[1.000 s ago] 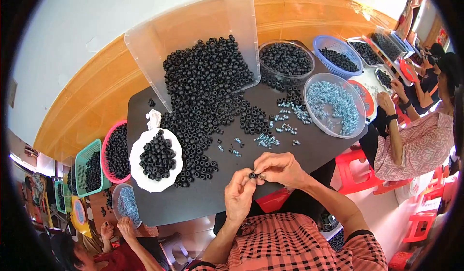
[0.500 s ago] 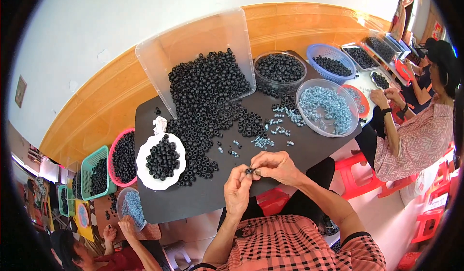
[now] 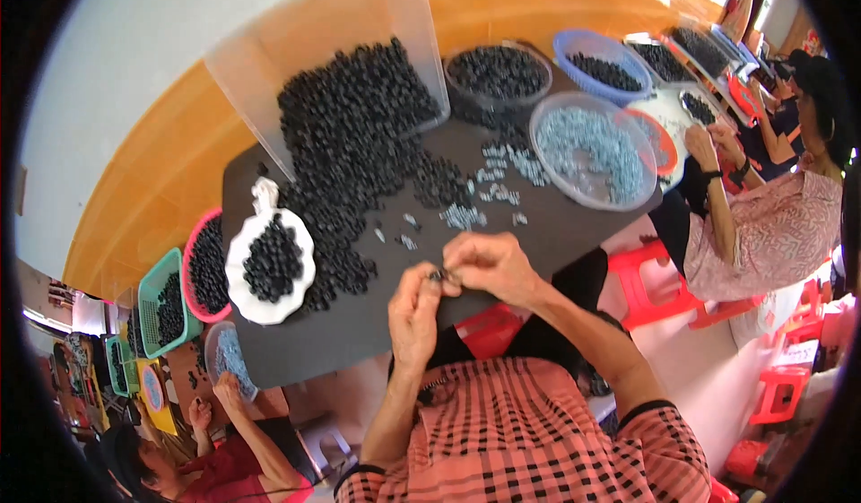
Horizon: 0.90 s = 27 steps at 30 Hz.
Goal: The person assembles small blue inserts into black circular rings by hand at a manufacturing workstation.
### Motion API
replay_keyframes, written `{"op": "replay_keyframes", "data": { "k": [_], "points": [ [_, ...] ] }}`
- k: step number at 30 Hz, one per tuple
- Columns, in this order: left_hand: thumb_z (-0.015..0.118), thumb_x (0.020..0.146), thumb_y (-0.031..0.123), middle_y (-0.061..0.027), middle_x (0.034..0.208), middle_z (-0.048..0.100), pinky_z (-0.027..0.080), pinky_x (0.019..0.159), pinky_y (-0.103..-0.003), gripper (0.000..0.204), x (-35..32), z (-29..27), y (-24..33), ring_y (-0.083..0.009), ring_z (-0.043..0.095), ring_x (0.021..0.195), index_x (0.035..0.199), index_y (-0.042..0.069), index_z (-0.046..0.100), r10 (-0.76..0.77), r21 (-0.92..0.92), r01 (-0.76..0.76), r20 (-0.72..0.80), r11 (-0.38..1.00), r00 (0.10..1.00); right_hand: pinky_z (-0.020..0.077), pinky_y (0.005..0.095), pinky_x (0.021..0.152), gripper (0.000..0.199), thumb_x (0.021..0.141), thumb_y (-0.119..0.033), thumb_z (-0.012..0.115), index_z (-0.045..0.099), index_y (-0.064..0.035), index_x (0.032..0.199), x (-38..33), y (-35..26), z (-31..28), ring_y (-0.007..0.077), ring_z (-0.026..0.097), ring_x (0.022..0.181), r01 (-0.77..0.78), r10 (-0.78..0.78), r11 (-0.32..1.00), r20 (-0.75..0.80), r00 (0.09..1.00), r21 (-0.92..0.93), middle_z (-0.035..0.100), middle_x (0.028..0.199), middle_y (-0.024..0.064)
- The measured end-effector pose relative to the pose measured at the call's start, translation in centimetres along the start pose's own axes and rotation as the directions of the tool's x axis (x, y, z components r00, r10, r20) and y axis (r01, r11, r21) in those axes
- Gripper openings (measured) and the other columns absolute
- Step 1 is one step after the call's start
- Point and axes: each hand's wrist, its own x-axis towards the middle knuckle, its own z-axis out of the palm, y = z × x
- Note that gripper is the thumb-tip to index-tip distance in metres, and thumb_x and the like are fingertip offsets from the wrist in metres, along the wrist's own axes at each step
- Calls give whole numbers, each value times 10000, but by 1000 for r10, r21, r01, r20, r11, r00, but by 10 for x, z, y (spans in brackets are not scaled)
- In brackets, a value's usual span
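Over the near edge of a dark grey table (image 3: 336, 351), I pinch a small, round black bead (image 3: 437, 276) between the thumb and forefinger of my left hand (image 3: 414, 310). My right hand (image 3: 493, 265) curls in from the other side, fingertips at the bead; whether they also grip it, or something finer, I cannot tell.

At far right, by a red plastic stool (image 3: 778, 391), a white, sheet-like piece (image 3: 798, 352) carries dark marks too small to read.

Blur smears the heap of black beads (image 3: 359, 135) spilling from a clear plastic bin (image 3: 256, 82), its top cut off by the upper edge. Blur softens the short, pale blue pieces (image 3: 463, 216) ahead of my hands, too. Beads hide the middle of a white, scalloped plate (image 3: 236, 274). At right, a co-worker in a pink patterned shirt (image 3: 749, 234) runs into the dark lens rim.
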Motion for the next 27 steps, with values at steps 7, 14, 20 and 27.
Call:
{"op": "replay_keyframes", "data": {
  "k": [7, 14, 20, 27],
  "points": [
    [449, 961, 66, -72, 905, 659, 468, 838, -256, 186, 7, -3, -5, -114, 609, 859, 1080, -37, 548, -29, -91, 29, 4, 995, 1000, 486, 242, 770, 101, 810, 94, 601, 629, 37, 888, 5, 5, -6, 102, 589, 841, -89, 93, 993, -44, 995, 80, 601, 994, 76],
    [475, 953, 70, -73, 920, 664, 467, 829, -243, 191, 10, -3, -7, -104, 608, 858, 1075, -40, 572, -60, -192, 61, 9, 980, 998, 508, 258, 772, 163, 822, 116, 578, 629, 24, 946, 4, 2, -6, 120, 617, 828, -140, 144, 986, -39, 989, 89, 622, 972, 65],
    [478, 941, 51, -70, 915, 664, 473, 847, -246, 180, 7, -3, -7, -98, 608, 868, 1042, -40, 597, -63, -264, 67, 23, 962, 998, 536, 261, 715, 117, 851, 76, 575, 614, 50, 958, 5, -3, -5, 136, 650, 755, -48, 47, 999, -7, 999, -19, 663, 823, 88],
    [475, 957, 62, -74, 916, 670, 471, 837, -241, 175, 7, -3, -8, -92, 605, 861, 1049, -28, 594, -59, -258, 66, 35, 964, 998, 528, 237, 695, 116, 834, 64, 588, 636, 39, 937, 8, -8, -4, 111, 646, 739, -55, 57, 986, 3, 998, -158, 658, 796, 64]
  ]
}}
